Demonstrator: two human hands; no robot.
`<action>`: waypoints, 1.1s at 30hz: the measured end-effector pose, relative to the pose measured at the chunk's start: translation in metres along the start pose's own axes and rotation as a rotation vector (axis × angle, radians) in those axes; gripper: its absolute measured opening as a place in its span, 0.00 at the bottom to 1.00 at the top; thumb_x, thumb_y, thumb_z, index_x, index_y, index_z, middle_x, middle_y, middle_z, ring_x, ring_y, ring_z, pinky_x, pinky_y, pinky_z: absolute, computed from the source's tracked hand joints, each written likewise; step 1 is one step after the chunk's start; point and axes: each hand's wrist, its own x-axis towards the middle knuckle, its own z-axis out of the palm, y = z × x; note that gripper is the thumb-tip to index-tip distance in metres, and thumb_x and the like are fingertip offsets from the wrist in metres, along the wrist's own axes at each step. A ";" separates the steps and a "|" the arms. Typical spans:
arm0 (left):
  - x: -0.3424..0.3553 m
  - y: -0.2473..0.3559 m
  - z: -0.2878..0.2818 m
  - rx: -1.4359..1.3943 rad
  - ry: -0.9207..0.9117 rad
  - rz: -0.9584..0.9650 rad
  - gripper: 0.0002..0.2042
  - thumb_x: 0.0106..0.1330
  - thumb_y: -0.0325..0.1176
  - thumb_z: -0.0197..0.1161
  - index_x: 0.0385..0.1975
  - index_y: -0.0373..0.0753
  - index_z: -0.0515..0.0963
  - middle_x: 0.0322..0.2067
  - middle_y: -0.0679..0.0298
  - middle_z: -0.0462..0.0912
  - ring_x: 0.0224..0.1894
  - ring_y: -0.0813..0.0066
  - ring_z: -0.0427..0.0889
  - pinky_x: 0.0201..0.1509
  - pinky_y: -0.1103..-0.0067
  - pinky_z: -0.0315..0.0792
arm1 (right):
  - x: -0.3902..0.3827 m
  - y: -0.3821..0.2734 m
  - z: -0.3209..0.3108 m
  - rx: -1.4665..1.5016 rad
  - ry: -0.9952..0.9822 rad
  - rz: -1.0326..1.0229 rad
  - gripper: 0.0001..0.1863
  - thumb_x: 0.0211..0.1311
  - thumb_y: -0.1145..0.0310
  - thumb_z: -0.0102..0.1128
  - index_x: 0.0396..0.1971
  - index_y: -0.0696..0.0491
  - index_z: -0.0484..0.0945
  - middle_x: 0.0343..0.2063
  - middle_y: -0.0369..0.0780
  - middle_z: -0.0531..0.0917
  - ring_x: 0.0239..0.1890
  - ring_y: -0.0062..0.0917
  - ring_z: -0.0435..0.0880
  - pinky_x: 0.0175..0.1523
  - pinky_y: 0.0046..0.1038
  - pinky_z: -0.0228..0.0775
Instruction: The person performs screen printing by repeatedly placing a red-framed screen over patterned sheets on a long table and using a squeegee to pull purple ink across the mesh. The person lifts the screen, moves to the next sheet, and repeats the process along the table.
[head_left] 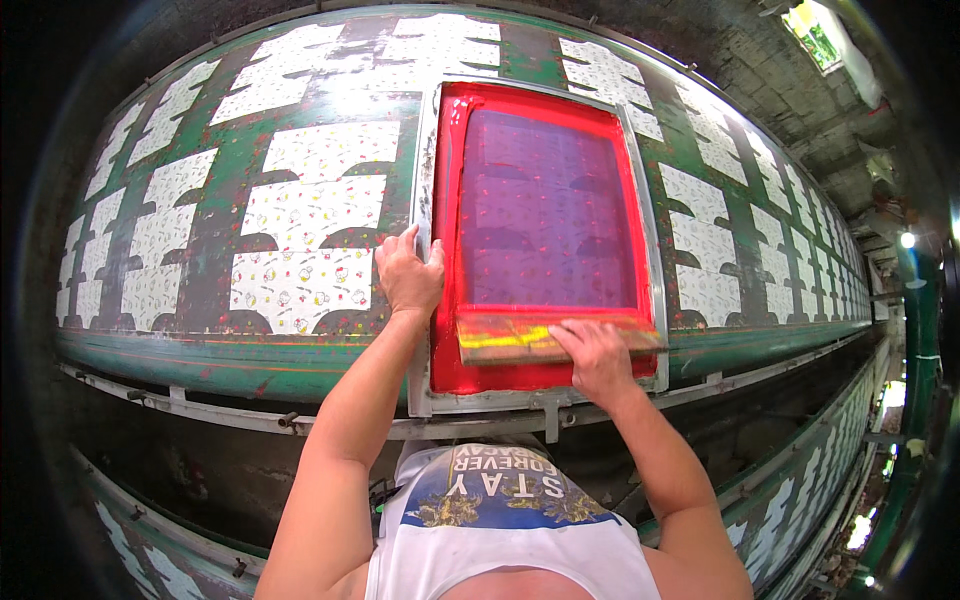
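A screen printing frame with metal sides lies on a long green table. Its mesh looks purple, with red ink around the border. My right hand grips a wooden squeegee, stained yellow and red, which lies across the near end of the screen. At the frame's left side is my left hand, its fingers closed on the metal edge, thumb toward the inside. Part of the grip is hidden beneath the hand.
White printed fabric pieces lie in rows on the green table, left and right of the frame. A metal rail runs along the near edge. Another table with white pieces stands at the lower right.
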 end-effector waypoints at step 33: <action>0.000 0.011 0.010 0.068 0.049 0.039 0.13 0.67 0.32 0.77 0.50 0.37 0.89 0.44 0.57 0.86 0.52 0.54 0.82 0.61 0.62 0.76 | 0.411 0.289 0.007 0.006 -0.177 0.042 0.29 0.62 0.76 0.55 0.63 0.45 0.87 0.60 0.47 0.89 0.64 0.46 0.87 0.70 0.46 0.79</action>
